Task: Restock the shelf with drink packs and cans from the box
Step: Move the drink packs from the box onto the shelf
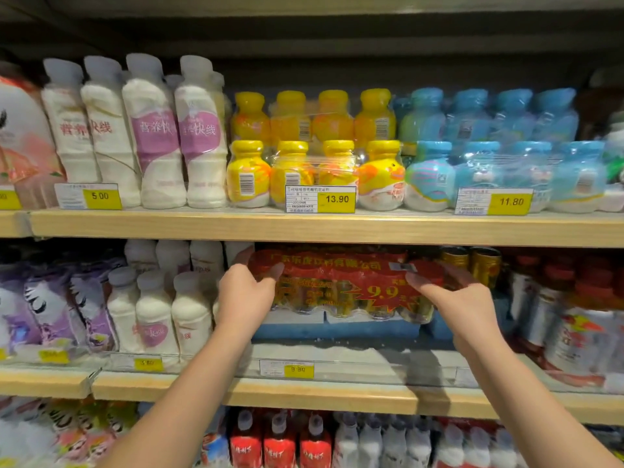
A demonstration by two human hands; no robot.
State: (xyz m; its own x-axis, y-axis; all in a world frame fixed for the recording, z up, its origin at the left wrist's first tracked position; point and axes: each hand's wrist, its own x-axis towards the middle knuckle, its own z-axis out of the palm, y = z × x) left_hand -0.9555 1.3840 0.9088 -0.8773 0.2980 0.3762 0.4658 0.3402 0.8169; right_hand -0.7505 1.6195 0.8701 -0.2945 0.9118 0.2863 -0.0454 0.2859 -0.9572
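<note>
Pack: a red drink pack (341, 282) is held inside the middle shelf (320, 395), over blue cartons (337, 327).
Hands: its ends are gripped by the left hand (244, 295) and right hand (464, 307), thumbs in front, fingers wrapped round.
Progress: this pack is judged nearly placed (box unseen); what remains cannot be told.

A single wide-angle camera on the person's head faces straight into store shelving, near enough that the shelves fill the frame. The upper shelf (202, 228) sits roughly level with the lens. The middle shelf (337, 395) is seen slightly from above. Both forearms enter from the near bottom edge. The left hand (248, 295) and right hand (452, 298) meet at centre frame, holding the ends of the red drink pack (341, 282). The shelf edges bow towards the left and right sides.
</note>
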